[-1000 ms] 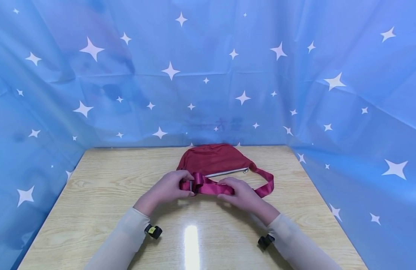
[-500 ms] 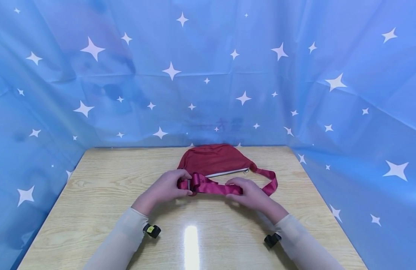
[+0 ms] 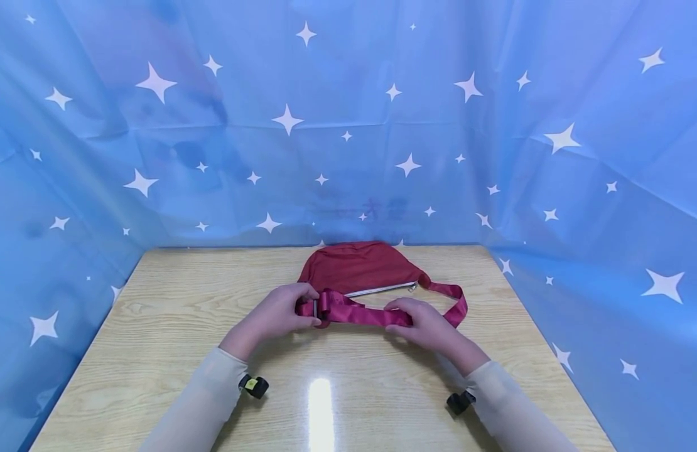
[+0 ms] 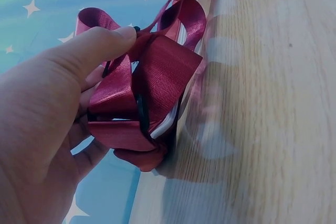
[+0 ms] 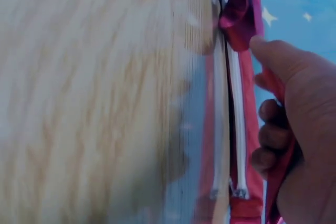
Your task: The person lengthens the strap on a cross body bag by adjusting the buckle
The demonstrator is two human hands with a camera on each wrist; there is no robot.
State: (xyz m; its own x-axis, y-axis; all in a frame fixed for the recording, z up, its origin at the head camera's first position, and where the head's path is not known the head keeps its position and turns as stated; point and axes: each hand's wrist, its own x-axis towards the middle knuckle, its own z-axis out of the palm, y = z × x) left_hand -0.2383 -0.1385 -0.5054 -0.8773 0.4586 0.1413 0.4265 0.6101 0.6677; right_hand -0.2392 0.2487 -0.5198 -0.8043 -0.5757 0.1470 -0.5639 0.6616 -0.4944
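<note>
Strap (image 3: 362, 315) is being pinched by left hand (image 3: 276, 314) at nine o'clock, right hand (image 3: 426, 324) at three, seemingly for tautness.

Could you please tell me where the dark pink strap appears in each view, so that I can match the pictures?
Head: the strap runs just below centre, from the left hand past the right hand.
Left wrist: the strap is bunched in loops, slightly left of centre.
Right wrist: the strap is at the upper right, running down through the right hand.
Shared landmark: the blue star-patterned cloth.
</note>
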